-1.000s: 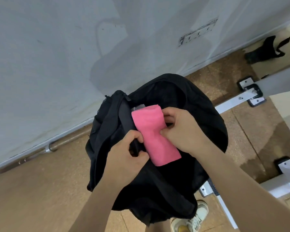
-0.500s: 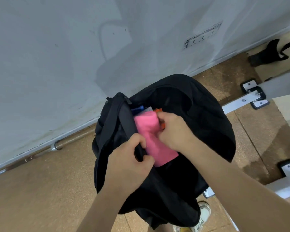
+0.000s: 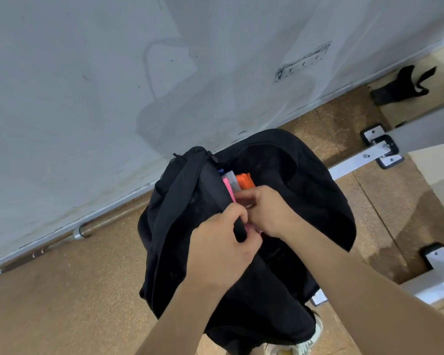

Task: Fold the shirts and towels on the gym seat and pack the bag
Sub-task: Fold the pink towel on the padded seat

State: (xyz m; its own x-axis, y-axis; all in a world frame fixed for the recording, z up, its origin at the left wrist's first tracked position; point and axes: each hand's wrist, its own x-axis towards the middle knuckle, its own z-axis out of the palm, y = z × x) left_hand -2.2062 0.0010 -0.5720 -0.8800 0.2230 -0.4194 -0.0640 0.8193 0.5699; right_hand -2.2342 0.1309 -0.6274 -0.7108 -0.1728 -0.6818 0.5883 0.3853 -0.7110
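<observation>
Two hands at black bag (image 3: 318, 201) — left hand (image 3: 223, 252) gripping its rim, right hand (image 3: 269, 211) pinching pink towel (image 3: 227, 187) mostly inside.

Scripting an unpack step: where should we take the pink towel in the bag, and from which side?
Probably pinch the pink towel by its exposed top edge, coming from above through the opening. It stands on edge in the black bag; only a thin strip shows beside the rim that the left hand grips, and the right hand covers the rest.

Soft, even light; faint shadows on the wall (image 3: 113, 85); slight motion blur; wide-angle bending at the edges.
</observation>
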